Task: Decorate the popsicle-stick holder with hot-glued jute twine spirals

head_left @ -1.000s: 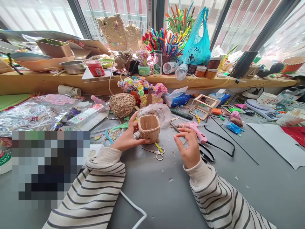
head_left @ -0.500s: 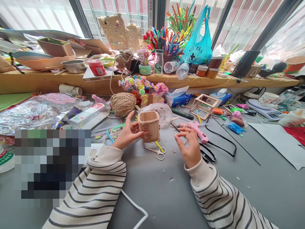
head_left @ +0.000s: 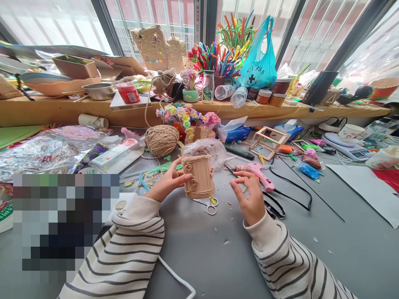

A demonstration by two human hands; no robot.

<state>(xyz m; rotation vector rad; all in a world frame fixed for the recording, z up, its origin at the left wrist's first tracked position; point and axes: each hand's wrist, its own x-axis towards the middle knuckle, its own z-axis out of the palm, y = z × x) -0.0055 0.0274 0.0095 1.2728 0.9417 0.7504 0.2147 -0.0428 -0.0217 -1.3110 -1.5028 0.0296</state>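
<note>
My left hand (head_left: 166, 181) grips a small wooden-slat pot (head_left: 201, 176) by its left side, thumb on the front. Twine is wound along the pot's top and bottom edges, and coiled twine curls decorate its face. To the right of the pot, my right hand (head_left: 249, 194) is raised apart from it, thumb and forefinger drawn together in a pinch. Anything between those fingertips is too small to make out. Small scissors (head_left: 211, 206) lie on the table just below the pot. A pink glue gun (head_left: 260, 174) rests behind my right hand.
A ball of twine (head_left: 162, 140) and a clear plastic bag (head_left: 207, 150) sit behind the pot. Farther right are a wooden stick frame (head_left: 268, 141) and black cable (head_left: 307, 197). A white cord (head_left: 177, 276) crosses the near table. Jars and craft supplies crowd the ledge (head_left: 131, 115).
My left hand has tilted the pot, so its opening no longer shows and its side faces me. My right hand keeps nearly the same pose. The view has shifted slightly.
</note>
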